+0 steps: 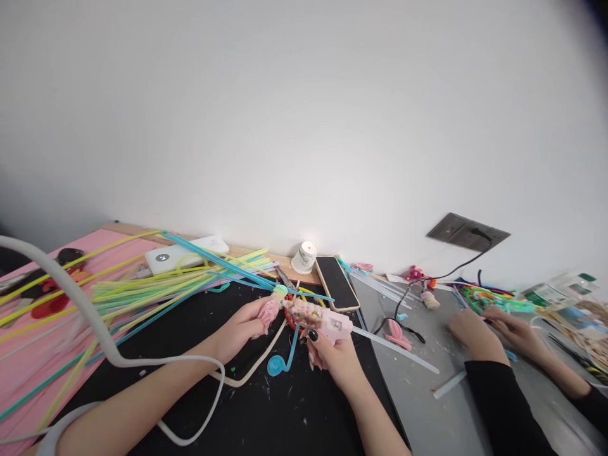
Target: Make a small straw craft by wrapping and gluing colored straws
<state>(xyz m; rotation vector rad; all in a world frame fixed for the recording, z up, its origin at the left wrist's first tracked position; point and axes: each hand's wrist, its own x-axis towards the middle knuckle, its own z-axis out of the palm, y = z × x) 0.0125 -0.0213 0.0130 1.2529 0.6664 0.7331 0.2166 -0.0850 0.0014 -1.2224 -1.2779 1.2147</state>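
Note:
My left hand [237,330] is closed around a small pink pipe-cleaner bundle [270,313] with a pale green and yellow tip. In my right hand [336,360] is a pink hot glue gun [327,321], decorated along its barrel. A long translucent glue stick [396,349] juts from its back end. The nozzle points left and is close to the bundle; whether they touch I cannot tell. Below the gun, a blue pipe-cleaner spiral [275,365] with a straight stem lies on the black mat [266,415]. Pliers [285,278] are partly hidden behind my hands.
Pastel pipe cleaners [142,285] spread across the left side, beside a white power bank [185,254]. A white cable [95,310] loops over my left arm. A candle [304,257] and a phone [337,282] stand near the wall. At right, another person's hands [475,332] work near colourful pipe cleaners.

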